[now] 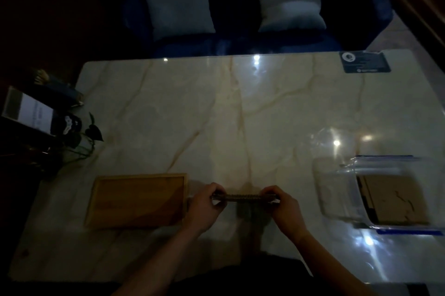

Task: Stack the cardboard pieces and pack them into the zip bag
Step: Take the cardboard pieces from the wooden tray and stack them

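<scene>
So the stack of cardboard pieces (244, 197) is up on edge just above the marble table (216, 107), long axis running left to right, with the left hand (206, 206) pinching one end and the right hand (280, 206) pinching the other. The zip bag (337, 189) lies well off to the right, so the right hand is nearer (it already has some cardboard inside). The wooden tray (138, 199) beside the left hand looks empty.
</scene>
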Action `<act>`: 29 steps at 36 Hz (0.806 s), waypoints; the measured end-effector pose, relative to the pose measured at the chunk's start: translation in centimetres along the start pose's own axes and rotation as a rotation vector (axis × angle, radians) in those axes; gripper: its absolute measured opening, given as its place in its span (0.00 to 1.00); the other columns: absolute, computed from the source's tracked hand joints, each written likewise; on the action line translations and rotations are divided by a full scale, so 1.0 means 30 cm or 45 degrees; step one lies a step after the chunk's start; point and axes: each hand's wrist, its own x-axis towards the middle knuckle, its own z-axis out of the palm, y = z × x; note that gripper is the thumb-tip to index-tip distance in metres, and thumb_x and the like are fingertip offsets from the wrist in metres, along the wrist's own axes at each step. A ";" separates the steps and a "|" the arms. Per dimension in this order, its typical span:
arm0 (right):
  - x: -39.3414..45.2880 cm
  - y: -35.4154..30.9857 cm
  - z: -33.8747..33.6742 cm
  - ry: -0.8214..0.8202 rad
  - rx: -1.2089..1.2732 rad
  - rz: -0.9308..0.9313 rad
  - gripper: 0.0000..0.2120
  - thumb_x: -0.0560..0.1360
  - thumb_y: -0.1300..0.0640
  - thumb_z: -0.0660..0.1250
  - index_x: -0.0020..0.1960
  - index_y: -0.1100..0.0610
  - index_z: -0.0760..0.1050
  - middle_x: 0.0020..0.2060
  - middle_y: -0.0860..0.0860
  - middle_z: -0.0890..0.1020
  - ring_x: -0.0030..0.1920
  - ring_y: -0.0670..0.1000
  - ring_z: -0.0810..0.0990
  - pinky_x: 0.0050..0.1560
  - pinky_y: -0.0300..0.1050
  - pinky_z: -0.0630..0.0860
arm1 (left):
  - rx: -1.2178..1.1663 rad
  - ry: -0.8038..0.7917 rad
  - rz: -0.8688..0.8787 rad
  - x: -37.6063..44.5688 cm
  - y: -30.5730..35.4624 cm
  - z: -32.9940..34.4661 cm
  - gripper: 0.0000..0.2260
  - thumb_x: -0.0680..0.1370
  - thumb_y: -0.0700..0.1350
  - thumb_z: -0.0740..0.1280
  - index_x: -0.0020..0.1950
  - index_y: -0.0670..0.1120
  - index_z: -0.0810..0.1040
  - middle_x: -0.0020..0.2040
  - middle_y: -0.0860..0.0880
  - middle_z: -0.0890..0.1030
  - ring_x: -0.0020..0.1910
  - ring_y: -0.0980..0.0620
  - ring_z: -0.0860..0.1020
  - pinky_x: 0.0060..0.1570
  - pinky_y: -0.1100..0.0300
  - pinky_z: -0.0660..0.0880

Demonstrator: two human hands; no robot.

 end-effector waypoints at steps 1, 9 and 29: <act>0.000 -0.004 -0.003 -0.005 -0.001 -0.014 0.15 0.68 0.68 0.73 0.43 0.48 0.80 0.37 0.42 0.83 0.38 0.34 0.80 0.39 0.25 0.71 | -0.005 -0.002 -0.005 0.000 -0.001 0.002 0.18 0.68 0.36 0.72 0.42 0.60 0.73 0.43 0.57 0.78 0.46 0.57 0.78 0.47 0.68 0.72; -0.009 -0.025 0.009 -0.044 0.041 -0.065 0.19 0.66 0.68 0.74 0.48 0.48 0.80 0.43 0.43 0.84 0.44 0.36 0.81 0.46 0.28 0.74 | -0.143 0.026 -0.099 -0.009 0.018 0.014 0.21 0.67 0.34 0.73 0.46 0.60 0.74 0.46 0.60 0.78 0.49 0.57 0.77 0.49 0.64 0.74; 0.008 -0.042 0.023 -0.014 0.158 -0.019 0.18 0.65 0.68 0.75 0.45 0.46 0.80 0.40 0.44 0.85 0.41 0.37 0.81 0.43 0.27 0.73 | -0.200 0.034 -0.244 -0.019 0.069 0.021 0.16 0.67 0.28 0.71 0.48 0.45 0.77 0.43 0.49 0.79 0.46 0.52 0.77 0.41 0.79 0.68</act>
